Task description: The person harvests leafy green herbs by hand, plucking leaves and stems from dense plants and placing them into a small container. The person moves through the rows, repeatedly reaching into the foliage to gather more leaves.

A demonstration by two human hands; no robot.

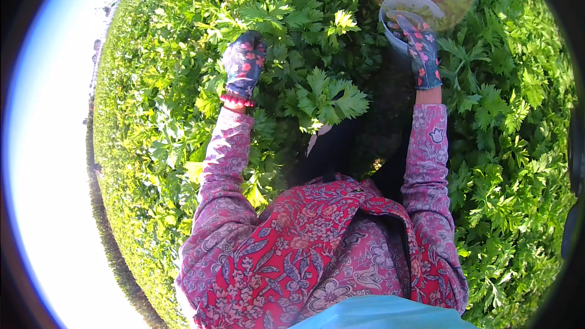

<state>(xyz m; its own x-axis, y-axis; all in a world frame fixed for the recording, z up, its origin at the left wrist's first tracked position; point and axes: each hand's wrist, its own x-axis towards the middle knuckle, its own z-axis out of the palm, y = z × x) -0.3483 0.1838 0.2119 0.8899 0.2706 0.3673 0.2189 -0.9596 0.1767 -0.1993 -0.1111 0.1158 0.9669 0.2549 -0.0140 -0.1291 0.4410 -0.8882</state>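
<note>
Leafy green plants that look like celery (336, 96) fill the ground before me. My left hand (247, 61), in a dark glove with a floral print, is among the leaves at upper left; its fingers are curled and partly hidden, so what they hold cannot be told. My right hand (418, 43), in a matching glove, is at a round whitish plastic container (394, 4) at upper right. Its fingers reach over the near rim into the container, and whether they grip the wall or something inside is unclear. Small dark shapes show inside near the fingertips.
Dense plants stand on both sides, with a dark, shaded gap (388, 82) between them where my legs are. A light blue cloth (379, 313) lies at the bottom edge of the view. Bright sky is at the far left, and a glare spot covers part of the upper right.
</note>
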